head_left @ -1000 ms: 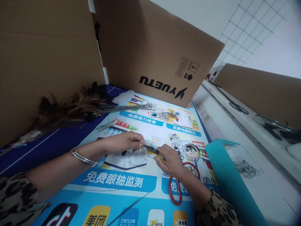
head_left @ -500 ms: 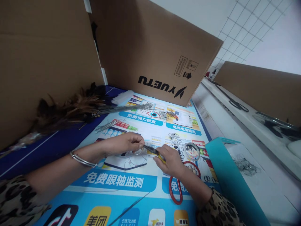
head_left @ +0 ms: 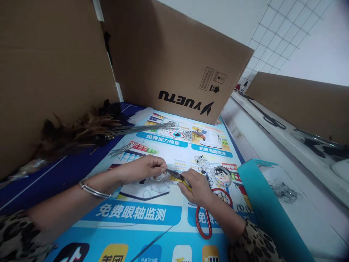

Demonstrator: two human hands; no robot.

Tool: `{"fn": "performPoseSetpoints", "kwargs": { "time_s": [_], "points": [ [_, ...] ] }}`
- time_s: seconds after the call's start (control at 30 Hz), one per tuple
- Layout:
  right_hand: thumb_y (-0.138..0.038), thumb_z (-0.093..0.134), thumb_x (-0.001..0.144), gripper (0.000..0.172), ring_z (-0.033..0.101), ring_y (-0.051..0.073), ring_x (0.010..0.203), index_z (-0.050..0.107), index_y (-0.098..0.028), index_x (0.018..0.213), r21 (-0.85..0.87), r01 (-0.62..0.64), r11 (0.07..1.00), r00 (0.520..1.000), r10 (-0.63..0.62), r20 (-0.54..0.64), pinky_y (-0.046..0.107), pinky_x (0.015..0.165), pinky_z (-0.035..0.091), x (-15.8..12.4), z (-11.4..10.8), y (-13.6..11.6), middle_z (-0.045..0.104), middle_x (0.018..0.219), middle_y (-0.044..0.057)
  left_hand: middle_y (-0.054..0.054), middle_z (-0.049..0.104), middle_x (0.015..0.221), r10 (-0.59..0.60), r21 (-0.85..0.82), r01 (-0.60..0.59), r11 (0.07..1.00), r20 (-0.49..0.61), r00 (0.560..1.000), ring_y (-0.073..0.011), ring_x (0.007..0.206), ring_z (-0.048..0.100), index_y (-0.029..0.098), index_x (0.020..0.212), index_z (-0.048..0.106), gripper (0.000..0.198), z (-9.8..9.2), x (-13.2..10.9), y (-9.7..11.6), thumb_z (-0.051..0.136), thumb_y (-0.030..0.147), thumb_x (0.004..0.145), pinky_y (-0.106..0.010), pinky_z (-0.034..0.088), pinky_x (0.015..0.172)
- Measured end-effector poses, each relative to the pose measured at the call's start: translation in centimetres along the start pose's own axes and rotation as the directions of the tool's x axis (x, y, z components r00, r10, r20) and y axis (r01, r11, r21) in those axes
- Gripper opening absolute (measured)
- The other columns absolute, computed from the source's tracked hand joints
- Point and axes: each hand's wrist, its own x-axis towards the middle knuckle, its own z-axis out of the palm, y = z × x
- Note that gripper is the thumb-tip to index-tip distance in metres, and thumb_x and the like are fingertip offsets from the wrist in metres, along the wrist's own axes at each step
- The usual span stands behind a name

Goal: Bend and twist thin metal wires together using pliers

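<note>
My left hand (head_left: 144, 168) is closed in a pinch on a thin bent wire piece (head_left: 160, 177), held just above the printed poster (head_left: 131, 214). My right hand (head_left: 197, 187) grips small pliers (head_left: 177, 176) with yellow handles; their dark jaws point left and meet the wire at my left fingertips. A silver bangle (head_left: 91, 189) sits on my left wrist. More bent wire (head_left: 155, 189) lies on the poster beneath my hands.
Red-handled scissors (head_left: 204, 222) lie under my right wrist. Small black rings and a round badge (head_left: 222, 175) lie to the right. A teal tray edge (head_left: 261, 203) holds wire bits (head_left: 283, 191). Feathers on wires (head_left: 81, 127) lie left. Cardboard panels (head_left: 174, 54) stand behind.
Both hands have stayed together at the wire with only slight shifts; the view has tilted a little.
</note>
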Motion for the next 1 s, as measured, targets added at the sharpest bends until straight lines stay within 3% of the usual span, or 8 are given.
{"fn": "performPoseSetpoints", "kwargs": {
  "time_s": [1.0],
  "points": [
    [-0.038,0.049,0.087,0.029,0.055,0.020,0.085,0.055,-0.017,0.106,0.017,-0.004,1.000,1.000,0.005,-0.021,0.029,0.069,0.044,0.10,-0.08,0.16,0.059,0.093,0.009,0.004,0.046,0.064,-0.017,-0.111,0.010,0.994,-0.057,0.998,-0.0112,0.058,0.038,0.016,0.074,0.053,0.017,0.26,-0.02,0.01,0.054,0.032,0.080,-0.021,0.028,0.053]
  ]
}}
